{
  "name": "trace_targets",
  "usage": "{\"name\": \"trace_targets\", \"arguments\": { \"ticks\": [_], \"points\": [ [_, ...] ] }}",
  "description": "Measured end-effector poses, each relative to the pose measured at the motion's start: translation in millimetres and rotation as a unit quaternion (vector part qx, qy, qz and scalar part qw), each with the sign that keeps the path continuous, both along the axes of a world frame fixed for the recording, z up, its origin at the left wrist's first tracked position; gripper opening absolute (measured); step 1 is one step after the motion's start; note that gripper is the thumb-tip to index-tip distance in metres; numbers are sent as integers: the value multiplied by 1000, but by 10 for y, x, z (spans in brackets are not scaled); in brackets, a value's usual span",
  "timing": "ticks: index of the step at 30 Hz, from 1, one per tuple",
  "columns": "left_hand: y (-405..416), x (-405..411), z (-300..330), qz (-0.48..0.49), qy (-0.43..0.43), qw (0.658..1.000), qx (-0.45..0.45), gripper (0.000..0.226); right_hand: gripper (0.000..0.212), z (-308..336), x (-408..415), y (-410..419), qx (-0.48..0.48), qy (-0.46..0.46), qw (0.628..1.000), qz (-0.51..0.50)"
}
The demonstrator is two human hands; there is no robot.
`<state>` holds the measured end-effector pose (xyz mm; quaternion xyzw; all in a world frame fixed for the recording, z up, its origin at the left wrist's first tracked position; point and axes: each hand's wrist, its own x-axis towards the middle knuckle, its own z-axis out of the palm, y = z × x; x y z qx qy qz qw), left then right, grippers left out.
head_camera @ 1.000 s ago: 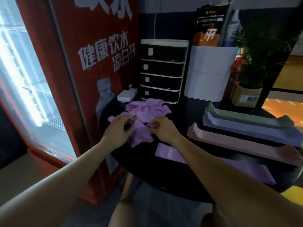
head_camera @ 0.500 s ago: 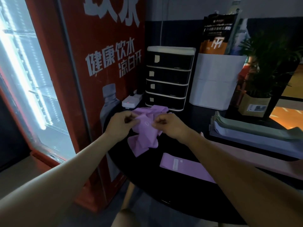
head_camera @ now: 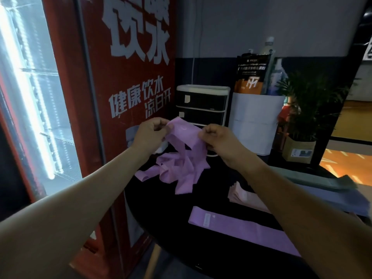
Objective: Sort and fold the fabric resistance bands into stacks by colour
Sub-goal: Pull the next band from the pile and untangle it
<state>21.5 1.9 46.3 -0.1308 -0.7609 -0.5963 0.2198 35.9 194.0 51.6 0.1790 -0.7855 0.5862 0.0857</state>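
Two bare hands hold up a purple fabric band above a round black table. The left hand pinches its end at nine o'clock, fingers curled; the right hand pinches the three o'clock end. Below hangs a tangled pile of purple bands, resting on the table at twelve o'clock. A flattened purple band lies at five o'clock, a pink stack at three. The fabric looks light, soft and limp, likely best held by its ends.
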Motion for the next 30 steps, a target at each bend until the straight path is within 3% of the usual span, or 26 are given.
{"name": "trace_targets", "arguments": {
  "ticks": [11,16,20,24,27,30],
  "points": [
    [218,149,359,-11,13,1000,15,19,24,214,212,354,5,-19,1000,-2],
    [262,138,295,2,13,998,-69,22,41,198,282,493,21,4,1000,-19],
    [319,114,267,31,10,997,-64,23,27,203,347,571,6,-5,1000,-11],
    [304,87,288,58,-26,998,-20,19,14,150,426,682,100,-61,991,58],
    [271,30,266,51,-64,994,74,19,24,68,412,756,202,-84,973,75],
    [208,-18,199,73,-62,993,67,18,26,-35,395,820,245,-88,962,80]
  ]
}}
